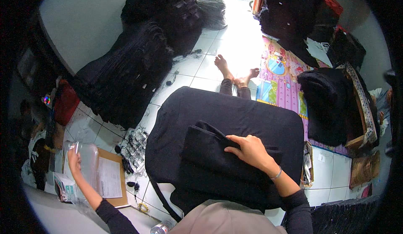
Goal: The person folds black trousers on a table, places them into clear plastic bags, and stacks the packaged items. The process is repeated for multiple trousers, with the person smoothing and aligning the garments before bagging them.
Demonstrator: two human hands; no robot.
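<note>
1. Thing I'm working w/: folded black matte cloth (205, 143), lying on the near-middle part of a wide, round-cornered, black fabric-covered pad (235, 101) in front of the wearer's torso. Black on black, so edges are hard to pick out.
2. Handling, my est.: light, soft, floppy; not fragile, not v. slippery. Layers prob. slide apart if only the top one's caught. Best hold: thumb under, fingers over the thick folded edge at upper L, all layers tog.; 2nd hand supporting the far end.
3. R hand (252, 150): palm down on the cloth, thumb & forefinger spread w/ a gap btwn, tips pointing L nr the fold. It rests on the fabric, no pinch that I see. Forearm comes in from lower R, wrist fairly straight, thin bracelet (277, 173) on it.
4. L hand (74, 160): reached well out to the L, forearm angled up from the lower edge, at the clear, shiny plastic bags (89, 162) by a flat brown cardboard piece (119, 171). Fingers look bunched at the plastic, but it's small & glary there; can't tell if they've got hold of any.
</note>
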